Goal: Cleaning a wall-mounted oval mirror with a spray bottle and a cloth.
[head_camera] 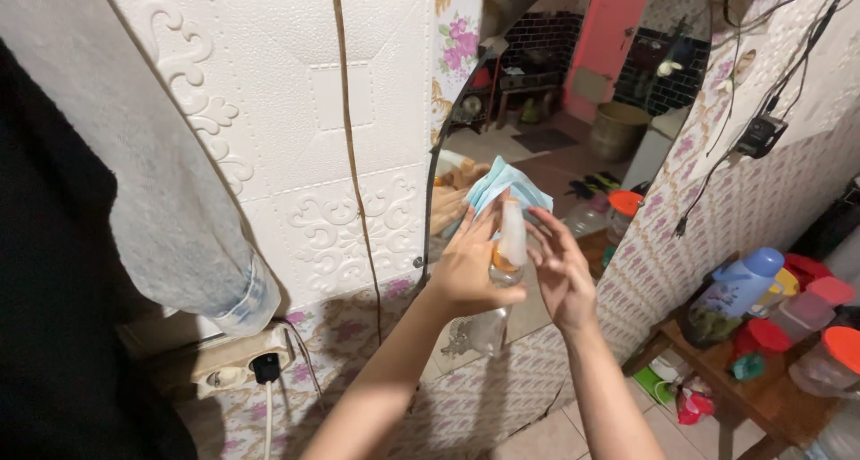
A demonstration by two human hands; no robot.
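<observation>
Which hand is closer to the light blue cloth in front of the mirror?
Left. The left hand holds the spray bottle and its fingers touch the cloth; the right hand stays lower, beside the bottle.

Head view, as I see it from here:
- Left hand (466,267): raised before the mirror (573,84), fingers around a clear spray bottle (509,245) with an orange collar; a light blue cloth (506,184) sits behind it.
- Right hand (563,267): fingers spread, just beside the bottle.
- White embossed wall panel (296,111), brown cord (351,155) hanging across it.
- Wall socket (237,363), lower left.
- Wooden table (761,397) at right: blue flask (739,290), red-lidded jars (829,357).
</observation>
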